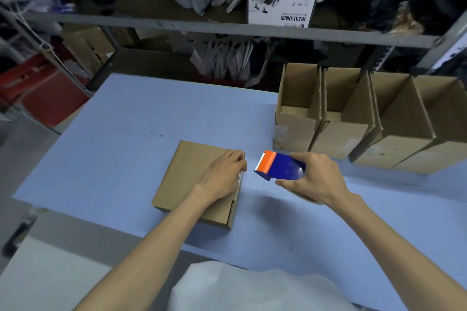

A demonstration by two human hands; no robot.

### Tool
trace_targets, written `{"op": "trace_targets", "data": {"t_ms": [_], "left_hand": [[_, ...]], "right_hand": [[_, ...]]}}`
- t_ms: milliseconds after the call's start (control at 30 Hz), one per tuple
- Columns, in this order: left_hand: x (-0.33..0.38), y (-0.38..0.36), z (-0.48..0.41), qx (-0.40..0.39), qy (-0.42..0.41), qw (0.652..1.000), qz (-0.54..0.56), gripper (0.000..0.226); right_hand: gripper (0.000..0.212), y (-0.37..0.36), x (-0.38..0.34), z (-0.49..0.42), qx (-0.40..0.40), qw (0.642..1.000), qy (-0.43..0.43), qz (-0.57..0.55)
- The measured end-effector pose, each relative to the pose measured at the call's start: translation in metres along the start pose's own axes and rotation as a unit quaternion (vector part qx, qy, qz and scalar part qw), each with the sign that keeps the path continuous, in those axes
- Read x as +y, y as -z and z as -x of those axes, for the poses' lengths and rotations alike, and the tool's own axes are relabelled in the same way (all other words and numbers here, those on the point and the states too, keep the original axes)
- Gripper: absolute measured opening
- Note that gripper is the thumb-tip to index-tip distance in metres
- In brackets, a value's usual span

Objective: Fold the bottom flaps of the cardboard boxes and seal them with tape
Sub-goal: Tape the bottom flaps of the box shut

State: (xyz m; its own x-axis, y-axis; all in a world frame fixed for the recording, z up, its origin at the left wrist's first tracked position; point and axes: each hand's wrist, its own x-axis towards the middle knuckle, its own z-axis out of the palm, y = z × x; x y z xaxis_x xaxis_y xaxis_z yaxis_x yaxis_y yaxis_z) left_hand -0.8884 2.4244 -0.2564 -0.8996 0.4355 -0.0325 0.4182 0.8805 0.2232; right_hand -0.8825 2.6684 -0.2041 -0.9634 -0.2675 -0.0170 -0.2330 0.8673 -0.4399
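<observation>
A brown cardboard box [187, 179] lies on the blue table [126, 134] in front of me, its folded flaps facing up. My left hand [222, 174] presses flat on the box's right part, fingers reaching its right edge, where a strip of clear tape shows. My right hand [316, 177] grips a blue tape dispenser [280, 166] with an orange blade guard. The dispenser hovers just right of the box, its toothed edge pointing toward the box's right side and not touching it.
Several open-topped cardboard boxes [353, 118] stand in a row at the table's right rear. A metal shelf [227, 28] with bags and a white product box [281, 5] runs behind the table. Bare blue table lies to the left and near right.
</observation>
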Motion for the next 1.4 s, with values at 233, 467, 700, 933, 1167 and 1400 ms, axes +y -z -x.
{"op": "trace_targets", "data": {"t_ms": [233,467,700,933,1167,1400], "left_hand": [[0.000,-0.004,-0.004,-0.022,0.008,1.000,-0.009,0.036],[0.025,0.022,-0.011,0.073,0.263,0.841,0.467,0.026],[0.029,0.035,-0.010,-0.036,0.281,0.699,0.657,0.040],[0.027,0.041,-0.008,-0.025,0.264,0.596,0.758,0.023],[0.027,0.048,-0.007,-0.048,0.271,0.577,0.769,0.021],[0.011,0.056,0.004,-0.062,0.278,0.598,0.749,0.021]], "right_hand": [[0.064,0.000,0.001,0.005,-0.018,1.000,-0.010,-0.024],[0.057,0.002,0.003,0.006,0.013,0.997,0.041,-0.064],[0.064,0.004,-0.003,0.001,0.031,0.989,0.073,-0.124],[0.067,0.010,-0.011,0.003,0.063,0.970,0.055,-0.228],[0.068,0.015,-0.020,0.003,0.059,0.960,0.075,-0.264],[0.070,0.016,-0.015,0.004,0.048,0.960,0.104,-0.255]]}}
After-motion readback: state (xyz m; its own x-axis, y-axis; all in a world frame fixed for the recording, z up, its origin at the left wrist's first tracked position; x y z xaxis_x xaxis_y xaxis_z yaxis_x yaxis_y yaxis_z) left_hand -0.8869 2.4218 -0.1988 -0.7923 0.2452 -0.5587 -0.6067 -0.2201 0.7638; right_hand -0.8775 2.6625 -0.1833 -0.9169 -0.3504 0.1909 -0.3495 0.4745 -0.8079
